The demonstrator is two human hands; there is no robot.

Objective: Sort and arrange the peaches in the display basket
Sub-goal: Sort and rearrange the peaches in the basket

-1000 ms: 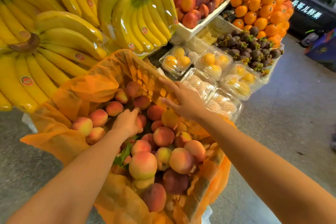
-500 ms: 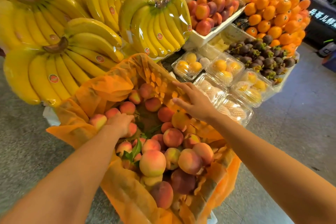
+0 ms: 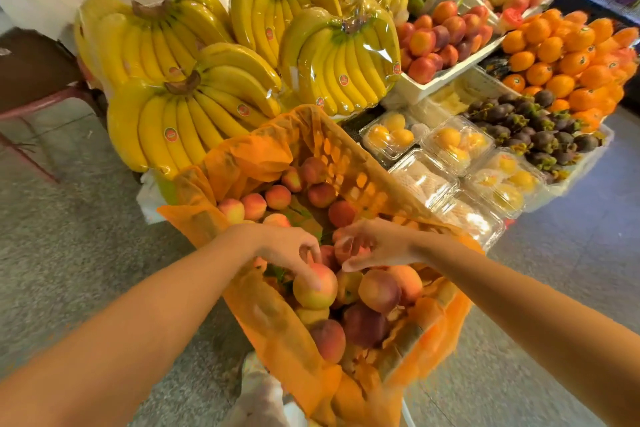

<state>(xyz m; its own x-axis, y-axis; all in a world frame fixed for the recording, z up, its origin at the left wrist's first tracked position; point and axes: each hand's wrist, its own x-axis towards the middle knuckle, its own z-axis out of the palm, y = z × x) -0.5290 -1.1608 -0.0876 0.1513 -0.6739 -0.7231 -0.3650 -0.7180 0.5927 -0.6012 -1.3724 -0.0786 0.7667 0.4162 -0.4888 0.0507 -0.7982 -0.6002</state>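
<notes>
The display basket [image 3: 349,163], lined with orange plastic film, holds several pink-yellow peaches. A row of them [image 3: 277,197] lies along the far left side, and a pile [image 3: 379,289] fills the near end. My left hand [image 3: 289,251] reaches in from the left; its fingers curl over the top of a large peach [image 3: 313,298] in the near pile. My right hand [image 3: 375,246] comes in from the right beside it, with its fingers curled round a smaller peach [image 3: 343,248] in the basket's middle. The two hands almost touch.
Wrapped banana bunches [image 3: 194,114] stand behind the basket. To its right are clear clamshell boxes of yellow fruit [image 3: 457,146], mangosteens [image 3: 540,128], oranges [image 3: 568,59] and a white tray of nectarines [image 3: 443,35]. Grey floor lies on both sides.
My right hand left the basket's far right wall and came down onto a peach in the middle. My left hand shifted right from the far-left peaches to the large near peach.
</notes>
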